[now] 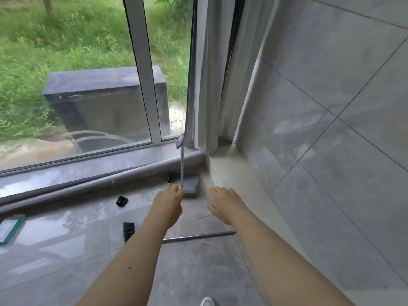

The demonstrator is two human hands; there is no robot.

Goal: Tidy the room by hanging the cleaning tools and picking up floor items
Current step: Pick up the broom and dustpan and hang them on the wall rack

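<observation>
Status: early, nothing is seen hung yet.

- Dustpan (pixel 191 184) is standing on the floor in the corner by the window sill (pixel 88 166), its handle (pixel 182 160) upright and leaning toward the curtain (pixel 205 85).
- Left hand (pixel 168 203) is reached to the lower end of that handle; fingertips appear to touch it. Whether the fingers are curled round it cannot be told from this angle, since only the back of the hand is shown.
- Right hand (pixel 225 202) is held out just beside the dustpan, fingers spread and relaxed, nothing held.
- Broom is lying flat on the floor: bristle head (pixel 128 230) left of the left forearm, pole (pixel 198 236) passing under both arms toward the wall (pixel 331 129).
- Small black item (pixel 122 201) is on the floor near the sill step, not picked up.
- Green-edged flat item (pixel 11 226) is on the floor at the far left, not picked up.
- No hook or hanger is visible in this view, so the hanging spot cannot be confirmed.

Judgement: dustpan pickup is likely the step in hand. Left to do: dustpan hung, broom lifted and hung, both loose floor items collected.
</observation>
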